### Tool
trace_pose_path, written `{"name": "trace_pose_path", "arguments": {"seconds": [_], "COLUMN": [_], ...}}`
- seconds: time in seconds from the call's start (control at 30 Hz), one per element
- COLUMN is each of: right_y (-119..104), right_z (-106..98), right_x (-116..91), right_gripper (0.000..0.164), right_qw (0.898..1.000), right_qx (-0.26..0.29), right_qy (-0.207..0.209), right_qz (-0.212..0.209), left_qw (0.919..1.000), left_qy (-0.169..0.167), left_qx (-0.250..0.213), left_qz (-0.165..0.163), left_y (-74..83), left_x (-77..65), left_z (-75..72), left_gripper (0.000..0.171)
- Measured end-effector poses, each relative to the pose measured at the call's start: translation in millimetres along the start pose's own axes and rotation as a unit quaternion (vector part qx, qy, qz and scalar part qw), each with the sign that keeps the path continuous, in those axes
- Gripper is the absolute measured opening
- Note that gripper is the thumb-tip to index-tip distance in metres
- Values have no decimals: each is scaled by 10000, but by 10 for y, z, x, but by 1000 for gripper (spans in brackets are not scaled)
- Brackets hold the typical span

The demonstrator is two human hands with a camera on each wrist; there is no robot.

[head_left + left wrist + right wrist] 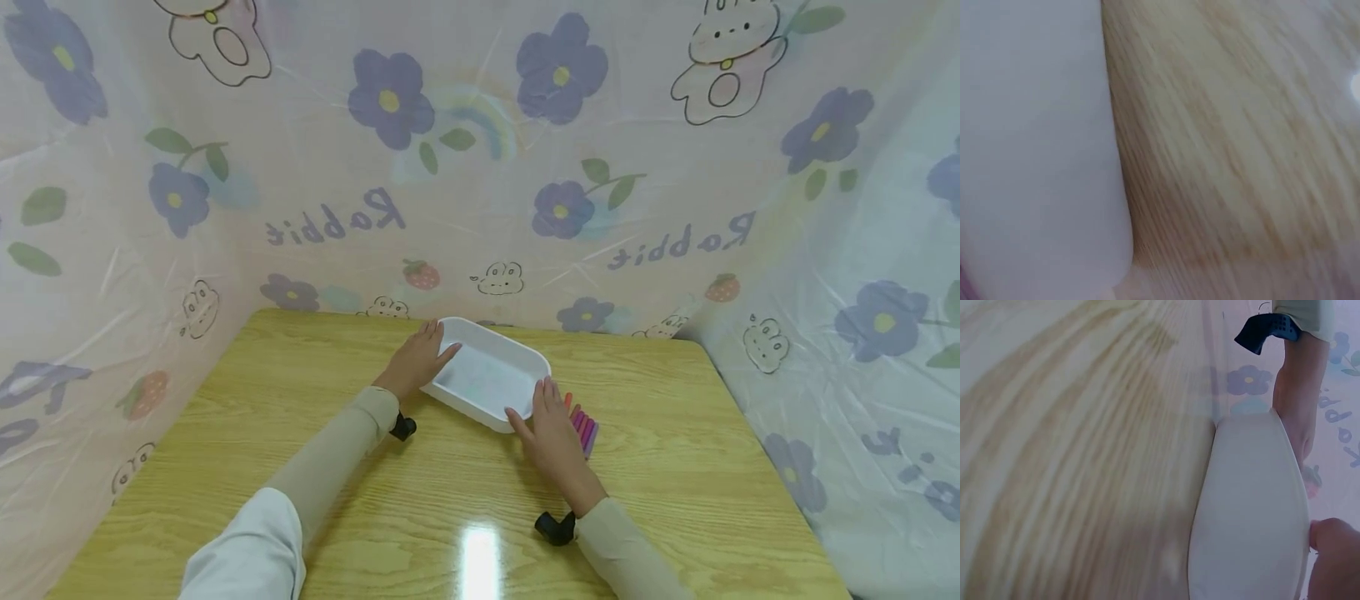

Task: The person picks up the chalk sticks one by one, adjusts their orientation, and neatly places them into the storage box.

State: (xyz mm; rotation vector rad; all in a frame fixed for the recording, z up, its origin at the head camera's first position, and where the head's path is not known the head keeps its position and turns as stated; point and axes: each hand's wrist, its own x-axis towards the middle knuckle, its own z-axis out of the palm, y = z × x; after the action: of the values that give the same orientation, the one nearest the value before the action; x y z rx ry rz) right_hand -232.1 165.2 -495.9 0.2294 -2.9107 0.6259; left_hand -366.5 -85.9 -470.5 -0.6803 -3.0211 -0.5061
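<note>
A white rectangular plastic tray (pixel 491 375) with rounded corners stands on the wooden table, and nothing shows inside it. At its left end my left hand (pixel 414 360) holds the rim, thumb reaching over the inner side. My right hand (pixel 557 437) grips the right end, fingers on the rim and thumb at the near corner. The tray's outer wall (pixel 1035 150) fills the left of the left wrist view, where the hand is out of sight. In the right wrist view, the right thumb (pixel 1335 556) touches the rim.
Several slim coloured sticks (pixel 583 427), orange-red to purple, lie side by side just right of my right hand, partly hidden by it. The wooden table (pixel 300 500) ends at a patterned curtain (pixel 465 192) at the back and sides. Black wrist devices (pixel 555 528) hang below both wrists.
</note>
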Motion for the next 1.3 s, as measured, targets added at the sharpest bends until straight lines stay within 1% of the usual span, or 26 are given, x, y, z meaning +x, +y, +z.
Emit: {"name": "trace_pose_path", "arguments": {"seconds": [0.1, 0.17, 0.2, 0.3, 0.5, 0.67, 0.77, 0.87, 1.07, 1.3], "right_y": [-21, -37, -44, -62, -78, -78, -69, -62, -64, -56], "right_z": [13, 12, 10, 7, -4, 5, 15, 16, 0, -15], "right_x": [10, 12, 13, 18, 30, 33, 20, 3, -19, 17], "right_gripper": [88, 87, 86, 85, 85, 85, 85, 85, 86, 86], "right_qw": [10000, 10000, 9999, 9999, 9997, 9998, 9998, 9998, 9997, 9998], "right_qx": [8, -26, -42, -69, -4, 14, -25, -26, 106, 56], "right_qy": [21, 64, 86, 55, -80, -72, -24, 65, 80, 106], "right_qz": [28, 52, 50, 105, 210, 210, 201, 202, 213, 174], "left_qw": [9999, 9997, 9996, 9995, 9994, 9984, 9975, 9969, 9971, 9966], "left_qy": [-24, -3, 22, 130, 318, 483, 468, 440, 398, 507], "left_qx": [-28, -136, -198, -189, -17, 233, 441, 513, 379, 315], "left_qz": [-120, -194, -214, -200, -95, -164, -281, -390, -522, -565], "left_y": [7, 17, 24, 27, 18, 32, 49, 63, 74, 79], "left_x": [24, 36, 40, 53, 59, 33, 22, 22, 14, -9], "left_z": [6, 9, 9, 33, 80, 113, 140, 165, 181, 156], "left_gripper": [80, 80, 80, 78, 75, 76, 79, 81, 81, 79]}}
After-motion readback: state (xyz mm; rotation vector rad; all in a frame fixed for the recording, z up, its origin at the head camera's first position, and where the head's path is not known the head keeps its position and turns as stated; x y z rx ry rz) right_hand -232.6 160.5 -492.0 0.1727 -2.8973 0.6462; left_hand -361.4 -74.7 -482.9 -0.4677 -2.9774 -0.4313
